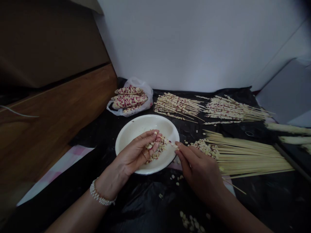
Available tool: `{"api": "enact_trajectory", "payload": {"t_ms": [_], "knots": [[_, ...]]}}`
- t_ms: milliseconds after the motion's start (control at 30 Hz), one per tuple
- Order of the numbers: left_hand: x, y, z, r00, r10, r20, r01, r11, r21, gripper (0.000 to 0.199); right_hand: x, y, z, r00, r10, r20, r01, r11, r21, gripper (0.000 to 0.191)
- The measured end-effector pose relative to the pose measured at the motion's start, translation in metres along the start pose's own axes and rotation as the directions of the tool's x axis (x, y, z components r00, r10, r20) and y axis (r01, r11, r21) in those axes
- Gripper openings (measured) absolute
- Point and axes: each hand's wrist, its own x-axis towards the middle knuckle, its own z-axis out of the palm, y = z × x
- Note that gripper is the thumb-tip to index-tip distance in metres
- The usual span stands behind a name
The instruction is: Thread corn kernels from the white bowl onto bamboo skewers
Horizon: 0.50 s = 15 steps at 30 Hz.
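Over a white bowl (122, 134), my left hand (136, 152) pinches a corn kernel (155, 133) between thumb and fingertips, at the tip of a thin bamboo skewer (160, 137). A few more kernels rest in its curled fingers. My right hand (201, 166) is closed round the skewer, gripping it where pale and dark red kernels are threaded; the skewer's other end shows beyond that hand at the lower right. Loose corn kernels (159, 153) lie in the bowl below my hands.
Corn cobs (130, 98) sit in a plastic bag behind the bowl. Threaded skewers lie in two bundles, one middle (177, 105) and one right (225, 108). Bare skewers (252, 155) and a kernel pile (205, 147) are at right. Black sheeting (145, 200) covers the surface; a white wall (182, 48) stands behind.
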Motion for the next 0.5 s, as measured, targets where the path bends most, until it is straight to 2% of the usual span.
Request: {"api": "enact_trajectory", "payload": {"t_ms": [200, 367, 500], "knots": [[-0.0022, -0.0018, -0.0004, 0.999, 0.007, 0.047, -0.01, 0.998, 0.063, 0.018, -0.0006, 0.0, 0.0005, 1.0, -0.008, -0.005, 0.008, 0.999, -0.032, 0.031], [-0.0009, -0.0025, -0.0026, 0.996, -0.012, 0.09, 0.007, 0.998, 0.058, 0.018, -0.0004, 0.0009, 0.0008, 1.0, -0.013, -0.001, 0.013, 0.999, -0.051, 0.03], [0.0009, -0.0026, -0.0038, 0.996, 0.003, 0.084, -0.005, 1.0, 0.02, 0.013, -0.0007, 0.0013, 0.0009, 1.0, -0.01, 0.001, 0.01, 0.998, -0.064, 0.03]]}}
